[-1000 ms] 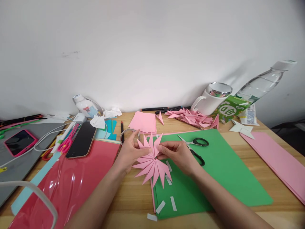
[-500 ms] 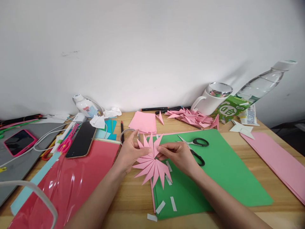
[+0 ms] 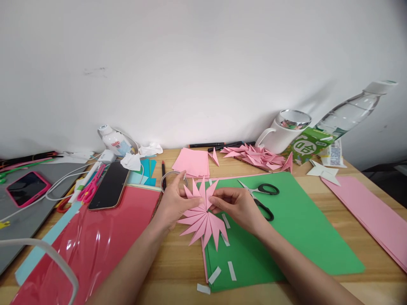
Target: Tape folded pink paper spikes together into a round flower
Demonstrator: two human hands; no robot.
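A pink folded-paper star (image 3: 203,226) with many pointed petals is held between both hands above the table. My left hand (image 3: 173,203) grips its left side, thumb on top and the other fingers partly hidden behind. At its upper right, my right hand (image 3: 237,205) pinches a petal near the star's centre between thumb and fingers. Beneath and to the right lies a green paper stack (image 3: 295,228), with black-handled scissors (image 3: 262,197) on it beside my right hand. Several small white strips (image 3: 231,271) are scattered along the stack's left edge.
Behind are square pink sheets (image 3: 192,162), a heap of folded pink pieces (image 3: 257,156), a white mug (image 3: 282,133), a green carton (image 3: 307,146) and a leaning water bottle (image 3: 352,110). Left lie a phone (image 3: 110,186), pink scissors (image 3: 92,186) and a red plastic-covered pack (image 3: 104,228). Pink strips (image 3: 365,212) lie right.
Almost nothing differs. Both hands keep their hold on the pink paper star, whose lower petals have tilted very slightly. The whole view has shifted a touch.
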